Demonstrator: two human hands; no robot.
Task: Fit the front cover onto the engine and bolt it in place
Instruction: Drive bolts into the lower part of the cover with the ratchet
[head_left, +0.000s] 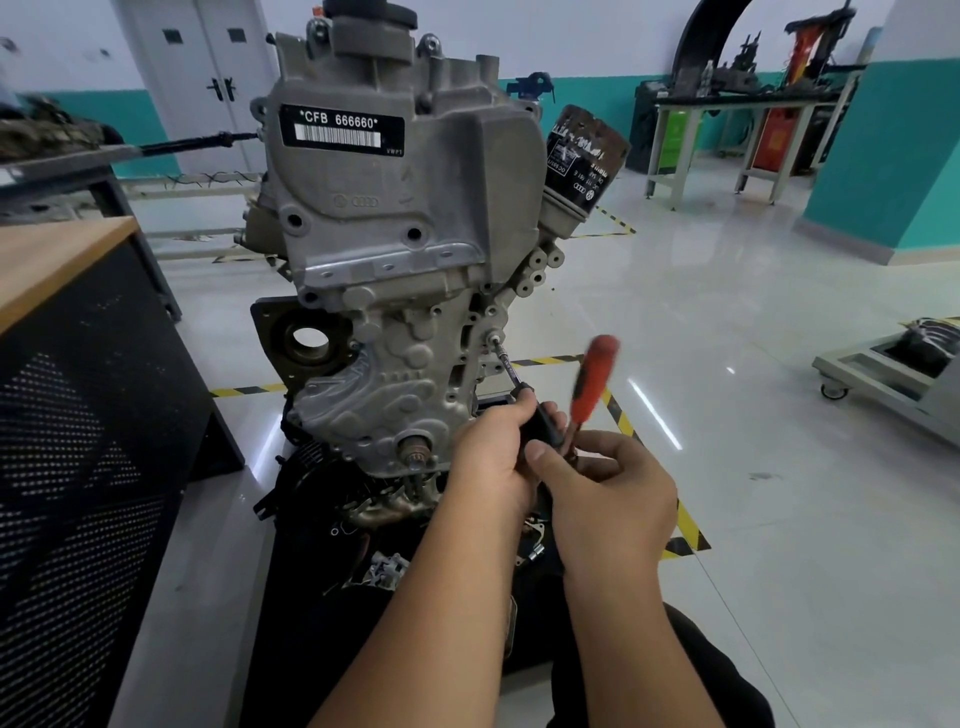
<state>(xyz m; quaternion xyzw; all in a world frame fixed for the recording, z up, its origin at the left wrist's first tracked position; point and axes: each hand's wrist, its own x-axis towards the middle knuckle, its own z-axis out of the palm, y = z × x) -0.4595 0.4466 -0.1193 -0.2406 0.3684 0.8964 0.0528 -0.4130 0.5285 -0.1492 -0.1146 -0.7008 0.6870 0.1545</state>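
Note:
The grey engine (395, 171) stands upright in the middle, with the ribbed front cover (395, 374) lying against its lower face. A bolt (492, 340) sits at the cover's right edge, and the thin shaft of a ratchet tool (511, 369) is on it. My left hand (493, 452) is wrapped around the tool's black head. My right hand (608, 499) grips the lower end of the red handle (592, 379), which is blurred and sticks up to the right. The crank end (413, 447) shows at the cover's bottom.
A black oil filter (584, 156) juts from the engine's upper right. A wood-topped black mesh cabinet (88, 395) stands close on the left. Loose metal parts (387, 566) lie on the black stand below. A workbench (743, 119) and a wheeled cart (898, 374) stand at the right.

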